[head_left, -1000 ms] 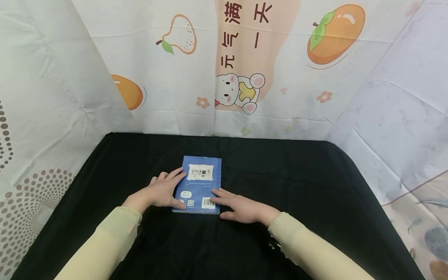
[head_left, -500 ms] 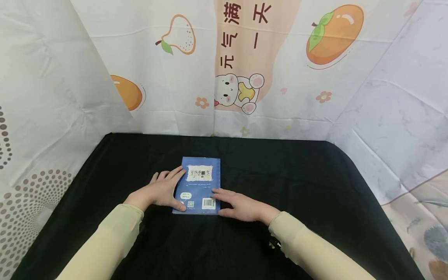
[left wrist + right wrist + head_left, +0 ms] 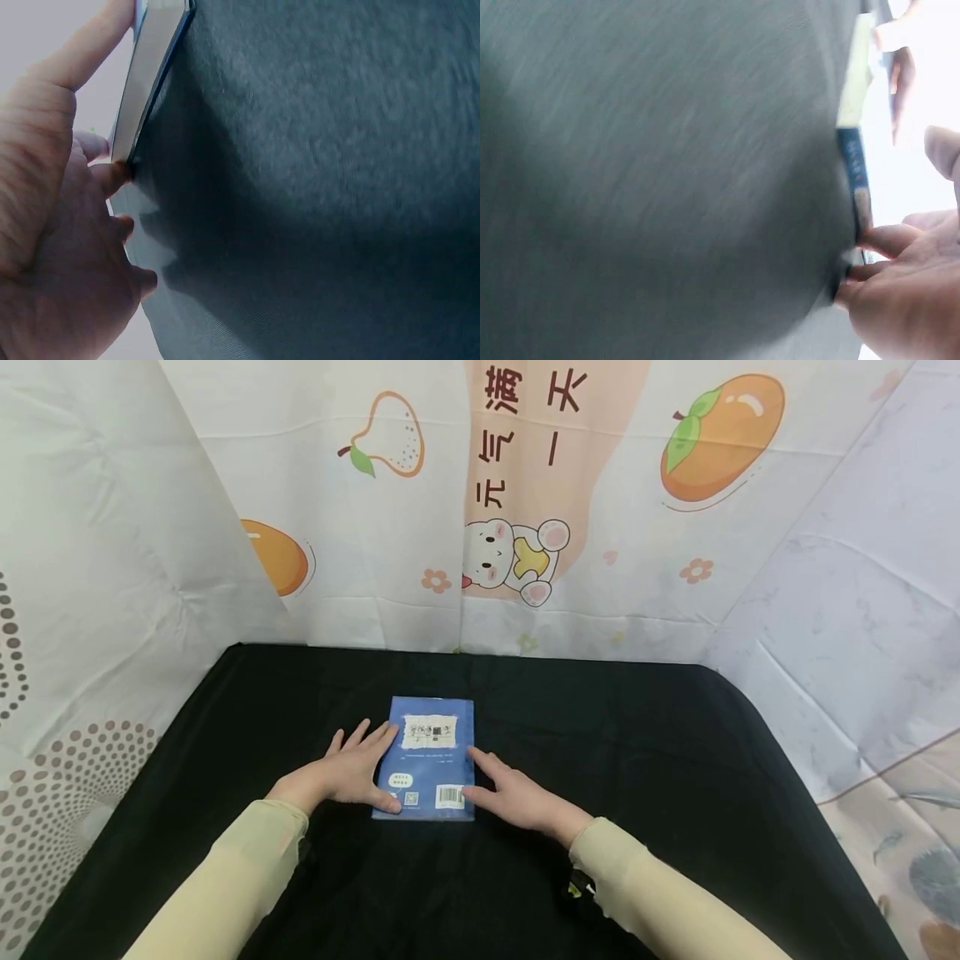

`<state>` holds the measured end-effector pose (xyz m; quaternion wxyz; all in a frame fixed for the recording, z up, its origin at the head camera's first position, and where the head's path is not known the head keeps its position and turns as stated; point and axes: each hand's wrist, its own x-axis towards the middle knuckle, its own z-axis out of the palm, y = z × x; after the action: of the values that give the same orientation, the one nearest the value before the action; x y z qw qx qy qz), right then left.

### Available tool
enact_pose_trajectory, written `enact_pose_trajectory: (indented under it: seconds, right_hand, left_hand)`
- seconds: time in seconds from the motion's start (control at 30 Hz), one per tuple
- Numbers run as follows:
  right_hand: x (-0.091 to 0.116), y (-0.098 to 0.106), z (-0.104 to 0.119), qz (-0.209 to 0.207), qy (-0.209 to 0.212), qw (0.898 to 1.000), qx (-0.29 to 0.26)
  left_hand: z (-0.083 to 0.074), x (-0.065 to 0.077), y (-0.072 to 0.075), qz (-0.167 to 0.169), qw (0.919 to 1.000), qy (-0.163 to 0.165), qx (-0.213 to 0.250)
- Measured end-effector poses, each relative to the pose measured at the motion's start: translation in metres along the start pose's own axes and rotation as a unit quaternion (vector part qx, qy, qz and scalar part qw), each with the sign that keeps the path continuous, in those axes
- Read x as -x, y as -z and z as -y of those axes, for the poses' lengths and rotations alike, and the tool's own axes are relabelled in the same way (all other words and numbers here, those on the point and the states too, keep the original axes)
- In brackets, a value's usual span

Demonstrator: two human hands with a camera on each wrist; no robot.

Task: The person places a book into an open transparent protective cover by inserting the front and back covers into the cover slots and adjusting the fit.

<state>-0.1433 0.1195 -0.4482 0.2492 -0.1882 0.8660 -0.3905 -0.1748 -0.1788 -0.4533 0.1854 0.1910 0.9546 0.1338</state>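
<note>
A blue book (image 3: 427,772) lies flat on the black cloth, with a barcode, a QR code and a white label on its upper cover. My left hand (image 3: 348,772) spans its left side: the thumb rests on the near left corner, and the spread fingers reach the left edge. In the left wrist view, the page edges (image 3: 154,71) show beside that thumb. At the right edge, my right hand (image 3: 517,789) has its fingertips touching the book, thumb by the barcode. The right wrist view shows the dark blue spine (image 3: 855,169) close to those fingers.
Black cloth (image 3: 615,760) covers the table around the book. Behind stands a white curtain (image 3: 360,552) printed with fruit and a cartoon bear. More light fabric (image 3: 847,593) hangs along both sides.
My right hand has shifted from over the book's lower right part to its right edge, fingers now pointing further forward. The left fingers have spread slightly; the book stays nearly in place.
</note>
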Motion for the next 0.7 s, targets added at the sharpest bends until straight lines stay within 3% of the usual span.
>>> enact_pose_trajectory:
  seconds: [0.07,0.17,0.27,0.4,0.47,0.53,0.7]
  right_hand:
    - [0.001,0.001,0.004,0.005,-0.013,0.997,-0.078]
    - [0.002,0.003,0.008,0.002,-0.029,0.980,-0.197]
    - [0.003,0.006,0.009,-0.016,-0.032,0.954,-0.297]
    - [0.002,0.010,0.009,-0.033,-0.022,0.911,-0.410]
    - [0.002,0.011,0.007,-0.044,-0.024,0.896,-0.442]
    - [0.001,0.012,0.005,-0.059,-0.032,0.887,-0.457]
    - [-0.003,0.013,-0.001,-0.105,-0.043,0.881,-0.459]
  left_hand:
    - [-0.001,0.001,0.000,0.001,1.0000,-0.005,0.001]
    - [0.000,0.001,-0.003,0.003,0.9999,-0.011,-0.001]
    - [-0.001,0.001,-0.004,0.002,0.9999,-0.014,-0.001]
    - [-0.003,0.001,-0.007,0.001,0.9999,-0.015,-0.002]
    - [-0.005,0.000,-0.008,0.000,0.9999,-0.017,-0.002]
    - [-0.007,0.000,-0.010,0.000,0.9998,-0.019,-0.002]
    - [-0.013,0.000,-0.013,-0.001,0.9997,-0.022,-0.004]
